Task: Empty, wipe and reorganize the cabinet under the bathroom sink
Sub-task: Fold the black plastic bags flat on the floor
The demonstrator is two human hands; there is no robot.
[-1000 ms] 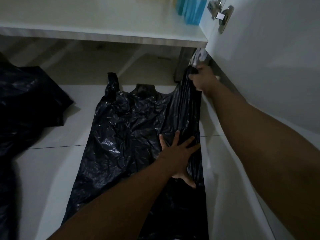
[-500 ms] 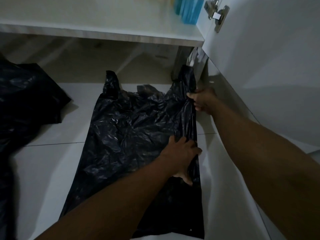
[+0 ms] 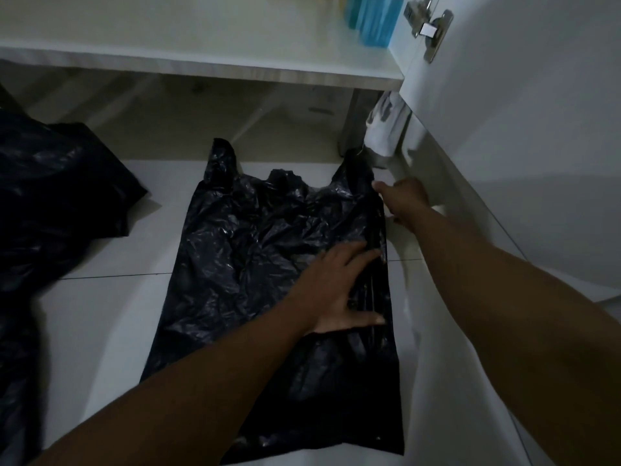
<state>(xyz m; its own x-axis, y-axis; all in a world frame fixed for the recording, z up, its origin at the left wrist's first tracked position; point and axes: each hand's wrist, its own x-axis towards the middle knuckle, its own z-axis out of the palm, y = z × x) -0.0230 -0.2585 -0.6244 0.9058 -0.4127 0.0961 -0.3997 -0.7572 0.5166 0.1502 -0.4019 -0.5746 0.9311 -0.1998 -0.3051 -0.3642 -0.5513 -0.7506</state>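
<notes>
- Well, the black bag (image 3: 255, 264) lies flat on the floor tiles (image 3: 100, 314) just in front of the cabinet shelf (image 3: 201, 42). Its two handles point toward the shelf and its closed bottom is farthest from it.
- The left hand (image 3: 339, 287) presses on the bag's right half, well out from the shelf, with fingers straight and palm flat on the plastic.
- The right hand (image 3: 405, 200) sits nearer the shelf, at the bag's right edge just below the handle. Its fingers look curled, but I cannot tell whether they pinch the film or merely touch it.
- That bag looks thin, limp and nearly weightless, and probably slick on tile. I'd judge it will slide and bunch unless pinned, so a flat palm to anchor it and a pinch at a handle or side edge seem the sensible holds.
- A second ago the right hand held the right handle raised, close under the shelf by the white cloth (image 3: 386, 129). Now that handle lies down and the hand is farther from the shelf.
- The left hand has kept much the same patch, though its fingers are straighter than half a second ago.
- Another dark bag (image 3: 50, 196) is heaped to the left in front of the shelf, and blue bottles (image 3: 373, 18) stand on the shelf's right end.
</notes>
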